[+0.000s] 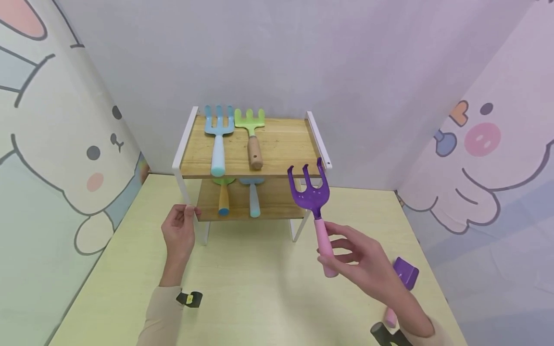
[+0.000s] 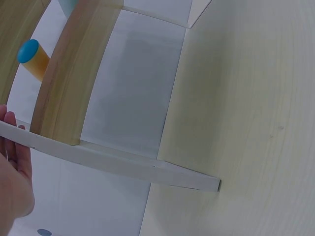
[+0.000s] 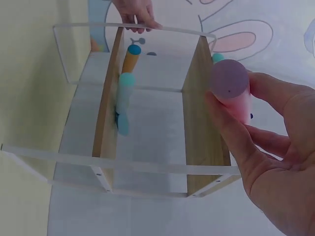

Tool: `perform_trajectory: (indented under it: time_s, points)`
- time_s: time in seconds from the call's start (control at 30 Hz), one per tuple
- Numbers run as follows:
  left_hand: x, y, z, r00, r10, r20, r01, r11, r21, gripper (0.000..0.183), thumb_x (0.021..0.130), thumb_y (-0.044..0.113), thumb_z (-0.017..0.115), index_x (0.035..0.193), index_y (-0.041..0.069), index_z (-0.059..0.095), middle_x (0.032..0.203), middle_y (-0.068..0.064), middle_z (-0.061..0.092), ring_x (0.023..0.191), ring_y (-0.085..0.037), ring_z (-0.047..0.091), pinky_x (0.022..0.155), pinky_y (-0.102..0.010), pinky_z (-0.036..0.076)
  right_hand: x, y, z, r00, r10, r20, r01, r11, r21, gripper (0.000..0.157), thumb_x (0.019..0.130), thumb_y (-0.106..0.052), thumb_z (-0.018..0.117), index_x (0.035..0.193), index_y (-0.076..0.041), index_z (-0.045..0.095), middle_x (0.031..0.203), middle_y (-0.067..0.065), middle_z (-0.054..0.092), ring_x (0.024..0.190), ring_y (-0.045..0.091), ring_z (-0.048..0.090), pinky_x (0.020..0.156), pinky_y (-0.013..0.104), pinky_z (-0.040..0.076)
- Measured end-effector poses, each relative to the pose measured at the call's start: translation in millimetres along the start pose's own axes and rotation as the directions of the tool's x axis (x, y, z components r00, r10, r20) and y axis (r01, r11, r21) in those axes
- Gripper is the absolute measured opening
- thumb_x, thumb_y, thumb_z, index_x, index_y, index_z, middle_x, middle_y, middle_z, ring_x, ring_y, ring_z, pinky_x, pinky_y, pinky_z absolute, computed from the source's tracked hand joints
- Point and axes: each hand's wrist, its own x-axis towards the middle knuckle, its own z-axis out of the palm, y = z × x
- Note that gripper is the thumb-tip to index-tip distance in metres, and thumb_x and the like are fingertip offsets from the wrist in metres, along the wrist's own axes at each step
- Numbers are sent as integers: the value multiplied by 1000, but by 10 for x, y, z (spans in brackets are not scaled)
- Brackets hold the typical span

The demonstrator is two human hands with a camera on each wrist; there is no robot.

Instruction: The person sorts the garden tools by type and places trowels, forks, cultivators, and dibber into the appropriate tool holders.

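Note:
My right hand [image 1: 361, 259] holds a hand fork [image 1: 312, 196] by its pink handle, between thumb and fingers. Its purple tines point up, in front of the right end of a two-tier rack [image 1: 281, 176]. The right wrist view shows the handle's round end [image 3: 230, 79]. At the rack's left side, my left hand [image 1: 179, 228] grips the white metal frame [image 2: 113, 163]. On the top board lie a blue hand fork [image 1: 219, 144] and a green hand fork with a wooden handle [image 1: 254, 151]. Two more tools, with orange [image 1: 223, 199] and pale blue [image 1: 254, 199] handles, lie below, heads partly hidden.
A purple trowel [image 1: 406, 273] with a pink handle lies on the pale table [image 1: 251, 288] at the right, partly behind my right forearm. Curtains with cartoon animals [image 1: 484, 144] enclose the back and sides.

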Motion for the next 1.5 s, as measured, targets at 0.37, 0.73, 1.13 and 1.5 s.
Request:
perform_trajectory:
  time_s: [0.37, 0.73, 1.13, 1.5]
  points:
    - [-6, 4, -2, 1000, -2, 1, 2, 1000, -3, 20, 102, -5, 58, 94, -23, 53, 83, -1, 71, 78, -9, 69, 74, -16, 53, 262, -117, -32, 997, 70, 30, -73, 990, 118, 61, 86, 9, 78, 142, -4, 58, 129, 17, 64, 98, 24, 75, 68, 42, 62]
    - [-3, 11, 0, 1000, -12, -5, 12, 1000, 8, 19, 102, -7, 57, 93, -24, 53, 82, 0, 71, 77, -8, 69, 74, -16, 53, 556, -226, -116, 981, 189, 44, -192, 978, 78, 59, 87, -1, 81, 141, -6, 60, 135, 13, 63, 100, 23, 74, 71, 41, 63]
    - [1, -8, 8, 1000, -7, -3, 7, 1000, 2, 16, 101, -10, 55, 93, -23, 52, 82, 0, 71, 78, -8, 69, 75, -16, 53, 853, -248, -206, 969, 241, 58, -241, 971, 0, 57, 88, -6, 81, 141, -3, 59, 135, 12, 63, 101, 22, 73, 75, 36, 62]
    - [-6, -4, 3, 1000, -1, -8, 1, 1000, 6, 17, 101, -10, 56, 92, -24, 52, 83, 0, 71, 77, -8, 69, 75, -16, 53, 1133, -360, -291, 936, 341, 88, -339, 940, -42, 58, 90, -17, 81, 142, -7, 59, 133, 11, 64, 105, 26, 72, 79, 35, 61]
